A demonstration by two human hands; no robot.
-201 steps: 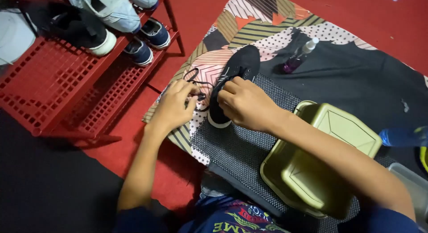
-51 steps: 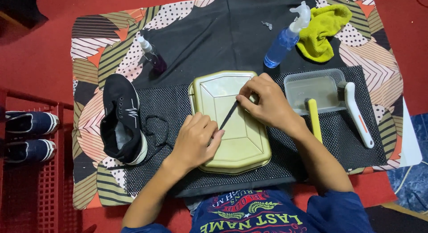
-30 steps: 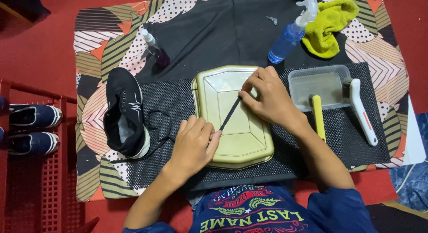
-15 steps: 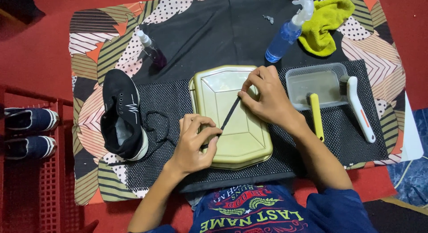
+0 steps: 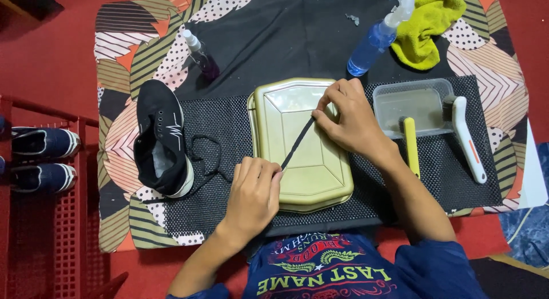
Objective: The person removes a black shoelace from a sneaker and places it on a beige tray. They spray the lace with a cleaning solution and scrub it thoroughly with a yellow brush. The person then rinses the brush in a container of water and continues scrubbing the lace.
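Black shoelace [image 5: 297,143]: you hold it stretched taut on a slant above the tray, one end in each hand.
Left hand [image 5: 251,193]: your fingers are curled together, pinching the lower end of the lace at the tray's near-left edge.
Right hand [image 5: 349,119]: your thumb and fingertips are pressed on the upper end, over the tray's far-right corner.
Gold tray [image 5: 320,179]: eight-sided metal tray, centred on the mesh mat; its near rim sits close to the mat's front edge.
Mesh mat [image 5: 229,121]: black, laid across the patterned cloth [image 5: 114,64]; a bare strip lies open between tray and shoe.
Black sneaker [image 5: 163,139]: lying to your left, well apart from the tray; a second lace [image 5: 206,156] loops loose beside it.
Clear tub [image 5: 412,104]: just right of your right wrist, touching neither tray nor hand that you can see.
Yellow-handled brush [image 5: 410,147]: leans from the tub onto the mat.
White brush [image 5: 469,139]: beside it, near the mat's right edge.
Blue spray bottle [image 5: 374,38]: far side, next to a yellow cloth [image 5: 426,27].
Small purple bottle [image 5: 200,56]: far left of the cloth.
Red rack [image 5: 63,219]: off the cloth's left edge, holding dark blue shoes [image 5: 43,159].
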